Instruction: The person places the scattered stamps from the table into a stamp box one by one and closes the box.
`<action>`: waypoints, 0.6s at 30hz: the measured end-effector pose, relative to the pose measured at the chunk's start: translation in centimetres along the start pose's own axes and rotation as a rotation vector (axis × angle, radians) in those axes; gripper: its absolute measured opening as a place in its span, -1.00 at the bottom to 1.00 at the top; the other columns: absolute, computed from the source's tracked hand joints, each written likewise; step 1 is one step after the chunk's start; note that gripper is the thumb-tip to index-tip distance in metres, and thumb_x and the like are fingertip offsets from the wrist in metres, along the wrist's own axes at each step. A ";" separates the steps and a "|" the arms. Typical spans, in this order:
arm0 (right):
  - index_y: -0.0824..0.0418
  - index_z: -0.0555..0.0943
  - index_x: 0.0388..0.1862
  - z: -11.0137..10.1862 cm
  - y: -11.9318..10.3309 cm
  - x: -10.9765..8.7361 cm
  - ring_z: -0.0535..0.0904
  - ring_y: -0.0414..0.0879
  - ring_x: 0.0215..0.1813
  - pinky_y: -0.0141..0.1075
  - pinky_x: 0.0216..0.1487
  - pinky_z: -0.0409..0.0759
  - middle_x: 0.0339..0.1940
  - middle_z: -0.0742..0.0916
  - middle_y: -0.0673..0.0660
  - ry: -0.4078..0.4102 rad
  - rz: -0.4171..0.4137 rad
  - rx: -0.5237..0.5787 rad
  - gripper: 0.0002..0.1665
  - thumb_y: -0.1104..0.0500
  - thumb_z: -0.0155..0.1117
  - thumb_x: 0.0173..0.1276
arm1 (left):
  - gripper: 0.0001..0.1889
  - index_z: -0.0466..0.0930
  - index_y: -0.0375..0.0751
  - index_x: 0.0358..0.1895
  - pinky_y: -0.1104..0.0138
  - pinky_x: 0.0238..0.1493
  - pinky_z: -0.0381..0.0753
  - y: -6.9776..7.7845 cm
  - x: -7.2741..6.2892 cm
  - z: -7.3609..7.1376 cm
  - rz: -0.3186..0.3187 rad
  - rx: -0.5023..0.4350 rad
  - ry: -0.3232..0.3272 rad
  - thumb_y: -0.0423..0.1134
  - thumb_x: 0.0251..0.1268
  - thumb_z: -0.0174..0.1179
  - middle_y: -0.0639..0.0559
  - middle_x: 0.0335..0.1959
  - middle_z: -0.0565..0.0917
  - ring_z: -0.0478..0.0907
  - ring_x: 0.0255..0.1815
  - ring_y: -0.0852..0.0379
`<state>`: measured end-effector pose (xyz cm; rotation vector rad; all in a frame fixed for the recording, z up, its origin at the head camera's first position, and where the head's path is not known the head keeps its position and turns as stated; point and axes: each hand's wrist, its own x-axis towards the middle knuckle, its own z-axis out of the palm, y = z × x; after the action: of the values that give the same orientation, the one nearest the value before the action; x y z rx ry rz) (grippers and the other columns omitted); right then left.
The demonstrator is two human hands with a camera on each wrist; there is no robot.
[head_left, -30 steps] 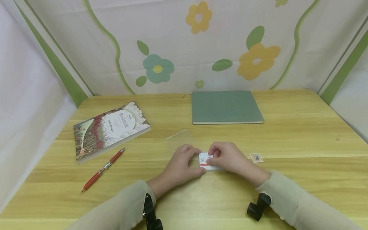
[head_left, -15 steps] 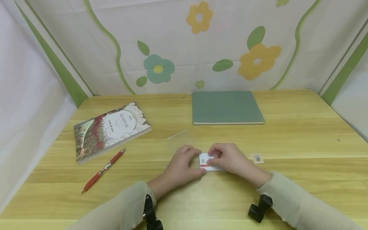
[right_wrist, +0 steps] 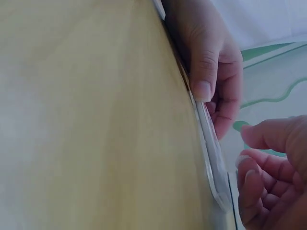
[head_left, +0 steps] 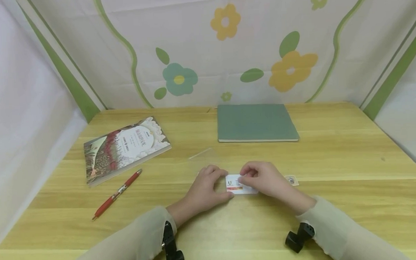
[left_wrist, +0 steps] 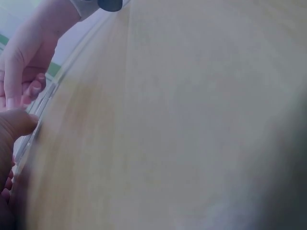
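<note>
The table (head_left: 211, 237) is under both hands; the green book (head_left: 257, 122) lies past the right hand (head_left: 264, 177); the picture book (head_left: 127, 150) and then the red pen (head_left: 117, 194) lie left of the left hand (head_left: 203, 186); the left hand holds the white card (head_left: 237, 188) by one end, thumb and finger on its edges; the right hand, half open above the card, has nothing in it that I can see; it has just slid right, so more print shows, and the left hand alone seems to keep the card steady; the right wrist now partly hides the small square (head_left: 293, 180).
</note>
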<state>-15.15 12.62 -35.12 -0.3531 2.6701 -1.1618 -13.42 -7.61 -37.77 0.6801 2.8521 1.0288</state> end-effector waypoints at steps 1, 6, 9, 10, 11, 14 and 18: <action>0.17 0.63 -0.31 -0.2 0.0 -0.1 0.45 -0.13 -0.40 -0.35 -0.41 0.46 -0.48 0.60 0.03 0.000 0.005 0.005 -0.83 0.12 0.33 0.15 | -0.43 0.53 -0.15 0.06 0.21 0.01 0.41 0.0 0.0 0.0 0.000 0.001 0.003 0.03 -0.07 0.36 0.04 -0.05 0.48 0.36 -0.05 0.11; 0.16 0.63 -0.31 -0.8 -0.1 -0.6 0.46 -0.11 -0.39 -0.34 -0.41 0.46 -0.46 0.61 0.04 0.015 0.005 0.015 -0.83 0.11 0.31 0.16 | -0.42 0.54 -0.16 0.05 0.24 -0.02 0.40 0.1 0.0 0.1 0.001 0.008 0.010 0.03 -0.08 0.37 0.05 -0.09 0.47 0.35 -0.08 0.13; 0.17 0.62 -0.29 -1.3 0.0 -0.8 0.46 -0.10 -0.37 -0.33 -0.38 0.47 -0.44 0.61 0.05 0.027 0.003 0.022 -0.82 0.10 0.31 0.17 | -0.42 0.54 -0.15 0.06 0.24 -0.03 0.41 0.1 0.0 0.1 0.000 0.009 0.008 0.03 -0.08 0.36 0.05 -0.09 0.47 0.35 -0.09 0.13; 0.18 0.62 -0.28 -1.4 0.0 -0.9 0.46 -0.10 -0.37 -0.32 -0.38 0.47 -0.43 0.61 0.05 0.031 0.001 0.025 -0.81 0.10 0.30 0.18 | -0.42 0.54 -0.15 0.06 0.24 -0.02 0.41 0.1 0.0 0.1 -0.001 0.009 0.008 0.03 -0.08 0.36 0.05 -0.08 0.47 0.35 -0.08 0.13; 0.18 0.62 -0.27 -1.6 0.1 -0.9 0.46 -0.09 -0.36 -0.32 -0.37 0.47 -0.43 0.61 0.06 0.034 -0.002 0.028 -0.80 0.10 0.30 0.18 | -0.42 0.54 -0.15 0.06 0.23 -0.02 0.41 0.0 0.0 0.1 0.000 0.009 0.008 0.03 -0.08 0.36 0.05 -0.08 0.47 0.35 -0.08 0.12; 0.21 0.62 -0.25 -2.1 0.3 -1.2 0.46 -0.09 -0.36 -0.34 -0.39 0.47 -0.42 0.60 0.07 0.050 -0.014 0.035 -0.79 0.12 0.30 0.19 | -0.41 0.54 -0.15 0.06 0.22 0.00 0.41 0.0 0.0 0.2 -0.002 0.005 0.007 0.03 -0.08 0.36 0.04 -0.07 0.48 0.36 -0.06 0.12; 0.25 0.61 -0.23 -2.7 0.8 -1.5 0.45 -0.08 -0.39 -0.36 -0.44 0.47 -0.43 0.60 0.08 0.069 -0.032 0.042 -0.77 0.14 0.29 0.19 | -0.41 0.54 -0.16 0.07 0.21 0.01 0.41 0.0 -0.1 0.2 -0.005 0.000 0.010 0.02 -0.09 0.37 0.03 -0.06 0.48 0.36 -0.05 0.11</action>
<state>-14.58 15.44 -33.72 -0.3562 2.7033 -1.2599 -13.30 -7.51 -37.89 0.6695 2.8606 1.0343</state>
